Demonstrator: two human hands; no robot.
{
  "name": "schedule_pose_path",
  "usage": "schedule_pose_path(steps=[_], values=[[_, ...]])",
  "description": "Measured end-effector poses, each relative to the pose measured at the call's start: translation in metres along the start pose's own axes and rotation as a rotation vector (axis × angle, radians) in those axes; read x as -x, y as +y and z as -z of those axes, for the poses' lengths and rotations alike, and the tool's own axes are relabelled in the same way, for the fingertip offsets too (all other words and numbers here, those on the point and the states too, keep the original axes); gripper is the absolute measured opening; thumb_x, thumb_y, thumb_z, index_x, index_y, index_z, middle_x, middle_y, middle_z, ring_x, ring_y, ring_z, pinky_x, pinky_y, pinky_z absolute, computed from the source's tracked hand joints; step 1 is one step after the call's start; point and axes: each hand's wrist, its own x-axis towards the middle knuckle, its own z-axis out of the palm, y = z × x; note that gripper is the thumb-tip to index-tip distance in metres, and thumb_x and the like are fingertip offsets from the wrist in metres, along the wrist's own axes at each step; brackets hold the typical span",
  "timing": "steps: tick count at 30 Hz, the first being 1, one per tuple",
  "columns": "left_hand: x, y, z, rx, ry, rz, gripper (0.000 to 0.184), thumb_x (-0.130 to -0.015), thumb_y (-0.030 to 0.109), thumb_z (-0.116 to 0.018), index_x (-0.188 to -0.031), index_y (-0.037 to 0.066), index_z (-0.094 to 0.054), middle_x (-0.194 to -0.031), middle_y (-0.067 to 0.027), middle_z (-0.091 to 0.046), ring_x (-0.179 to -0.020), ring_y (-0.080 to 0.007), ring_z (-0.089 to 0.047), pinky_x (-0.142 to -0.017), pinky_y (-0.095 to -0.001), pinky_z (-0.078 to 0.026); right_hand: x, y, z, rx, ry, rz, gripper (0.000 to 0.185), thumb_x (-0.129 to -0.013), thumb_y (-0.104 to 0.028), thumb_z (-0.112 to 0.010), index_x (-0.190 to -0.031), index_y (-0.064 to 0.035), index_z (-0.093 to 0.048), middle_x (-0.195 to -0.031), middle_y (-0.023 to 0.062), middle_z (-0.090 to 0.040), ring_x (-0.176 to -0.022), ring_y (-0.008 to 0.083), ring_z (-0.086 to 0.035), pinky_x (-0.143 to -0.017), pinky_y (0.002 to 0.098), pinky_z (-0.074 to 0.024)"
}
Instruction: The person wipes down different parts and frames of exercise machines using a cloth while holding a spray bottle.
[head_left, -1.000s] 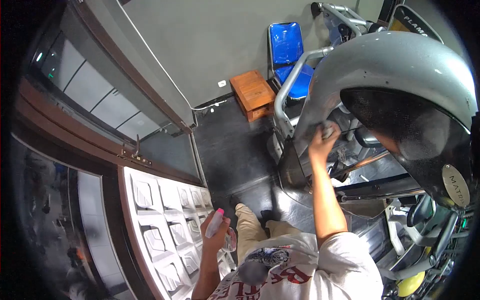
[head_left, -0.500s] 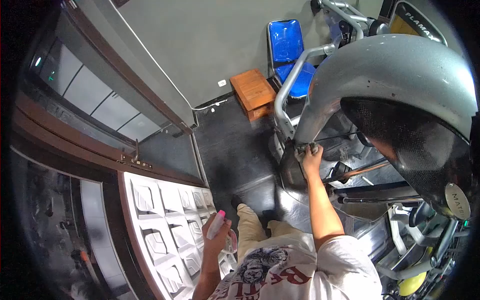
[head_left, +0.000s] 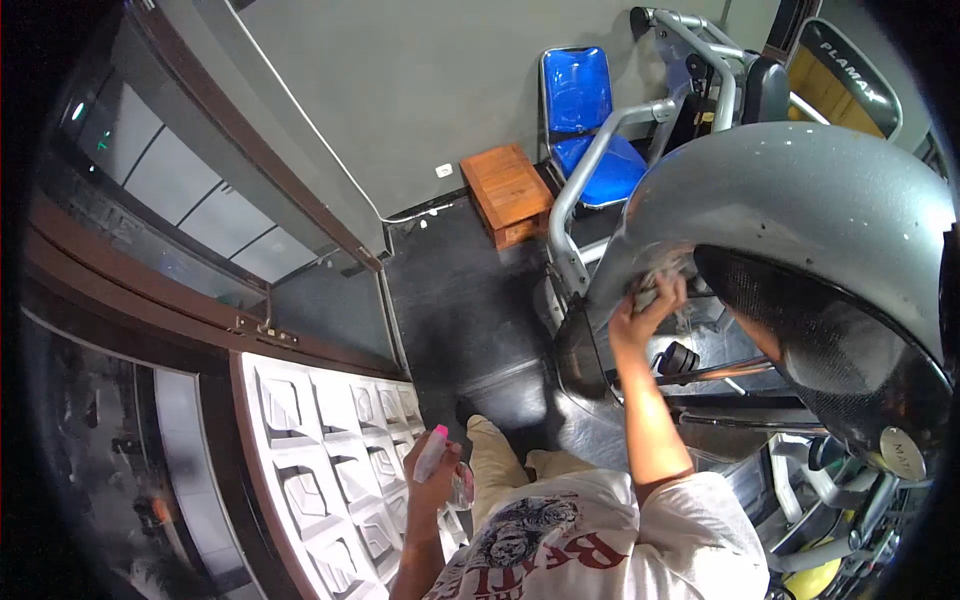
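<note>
Pressed to the curved silver frame (head_left: 800, 180) of a gym machine is my right hand (head_left: 645, 315), its fingers closed round a crumpled greyish cloth (head_left: 655, 285). The cloth touches the inner side of the frame, near its lower end. My left hand (head_left: 428, 485) grips a clear spray bottle (head_left: 462, 487) with a pink-tipped nozzle, low in front of my body. That bottle is held beside the white moulded panel (head_left: 330, 450), apart from the machine. Part of the bottle is hidden behind my fingers.
A blue chair (head_left: 598, 165) and a low wooden box (head_left: 507, 192) stand by the grey wall. On the left is a brown-framed glass door (head_left: 250, 345). Black machine bars (head_left: 750, 413) and a dumbbell (head_left: 680, 358) lie right of my arm. A white cable runs along the wall.
My right hand has moved up and to the right along the silver frame with the cloth. The left hand still holds the spray bottle in about the same place. The view has shifted slightly.
</note>
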Motion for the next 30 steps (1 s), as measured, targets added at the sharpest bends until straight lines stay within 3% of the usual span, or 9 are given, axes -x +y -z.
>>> schedule_pose_path(steps=[2, 6, 7, 11, 14, 17, 22, 26, 30], values=[[-0.002, 0.010, -0.008, 0.037, -0.019, 0.020, 0.006, -0.087, 0.000, -0.063, -0.091, 0.001, -0.060, -0.076, -0.0021, -0.061, -0.058, -0.0104, -0.059, -0.054, -0.0274, -0.051, 0.079, 0.041, -0.021, -0.055, -0.105, -0.269, 0.049, -0.083, 0.001, -0.061, -0.128, 0.0016, -0.042, -0.123, 0.0186, -0.047, -0.118, 0.0320, -0.046, -0.106, 0.0439, -0.0313], [-0.010, 0.019, -0.016, -0.001, -0.081, 0.007, 0.006, -0.087, 0.001, -0.063, -0.091, 0.001, -0.059, -0.076, -0.0032, -0.061, -0.059, -0.0107, -0.059, -0.054, -0.0274, -0.050, 0.114, 0.087, -0.020, -0.664, -0.368, -1.917, 0.032, -0.085, -0.013, -0.053, -0.114, 0.0013, -0.056, -0.102, 0.0153, -0.060, -0.083, 0.0316, -0.061, -0.071, 0.0438, -0.0517], [-0.011, 0.022, -0.018, -0.030, -0.079, -0.008, 0.006, -0.087, 0.001, -0.064, -0.091, 0.001, -0.059, -0.075, -0.0033, -0.061, -0.058, -0.0108, -0.059, -0.054, -0.0273, -0.050, 0.158, 0.137, -0.042, -0.675, -0.418, -1.905, 0.030, -0.085, -0.016, -0.050, -0.109, 0.0007, -0.057, -0.099, 0.0168, -0.061, -0.079, 0.0338, -0.064, -0.063, 0.0435, -0.0538], [-0.013, 0.025, -0.018, -0.056, -0.051, -0.020, 0.007, -0.088, 0.002, -0.065, -0.090, 0.001, -0.059, -0.073, -0.0029, -0.060, -0.057, -0.0109, -0.059, -0.053, -0.0269, -0.049, 0.101, 0.101, -0.061, -0.590, -0.072, -2.110, 0.030, -0.078, -0.009, -0.045, -0.104, 0.0002, -0.057, -0.095, 0.0179, -0.061, -0.084, 0.0358, -0.065, -0.071, 0.0495, -0.0559], [-0.006, 0.014, -0.008, -0.067, -0.021, -0.030, 0.007, -0.088, 0.001, -0.064, -0.093, 0.000, -0.059, -0.073, -0.0048, -0.060, -0.057, -0.0133, -0.060, -0.053, -0.0290, -0.050, 0.162, 0.161, -0.087, -0.870, -0.091, -2.220, 0.033, -0.080, -0.015, -0.044, -0.107, -0.0020, -0.058, -0.096, 0.0159, -0.061, -0.084, 0.0350, -0.065, -0.072, 0.0523, -0.0548], [0.001, 0.015, 0.002, -0.113, 0.018, 0.021, 0.008, -0.088, 0.002, -0.065, -0.093, 0.001, -0.059, -0.073, -0.0035, -0.060, -0.058, -0.0118, -0.060, -0.053, -0.0279, -0.049, 0.155, 0.139, -0.093, -0.910, 0.024, -2.140, 0.039, -0.081, -0.020, -0.041, -0.112, -0.0041, -0.060, -0.099, 0.0141, -0.063, -0.085, 0.0341, -0.066, -0.073, 0.0534, -0.0543], [0.010, 0.014, 0.018, -0.029, 0.094, -0.003, 0.008, -0.089, 0.003, -0.067, -0.091, 0.002, -0.059, -0.073, -0.0019, -0.059, -0.058, -0.0100, -0.060, -0.053, -0.0255, -0.048, 0.153, 0.148, -0.096, -0.843, -0.132, -2.124, 0.042, -0.087, -0.025, -0.039, -0.117, -0.0031, -0.059, -0.107, 0.0152, -0.064, -0.088, 0.0339, -0.065, -0.075, 0.0507, -0.0549], [-0.001, 0.002, 0.033, -0.125, 0.096, -0.032, 0.011, -0.088, 0.004, -0.069, -0.094, 0.001, -0.060, -0.072, -0.0018, -0.058, -0.056, -0.0095, -0.057, -0.052, -0.0270, -0.049, 0.133, 0.135, -0.069, -1.199, -0.150, -2.245, 0.039, -0.093, -0.021, -0.036, -0.118, 0.0024, -0.055, -0.112, 0.0197, -0.059, -0.094, 0.0356, -0.061, -0.075, 0.0449, -0.0571], [-0.014, 0.021, 0.021, -0.078, 0.082, 0.023, 0.012, -0.088, 0.008, -0.069, -0.093, 0.002, -0.060, -0.071, -0.0015, -0.058, -0.058, -0.0089, -0.057, -0.052, -0.0267, -0.049, 0.069, 0.067, -0.019, -1.185, -0.200, -1.949, 0.030, -0.095, -0.013, -0.037, -0.113, 0.0049, -0.053, -0.113, 0.0206, -0.059, -0.094, 0.0335, -0.060, -0.079, 0.0409, -0.0579]])
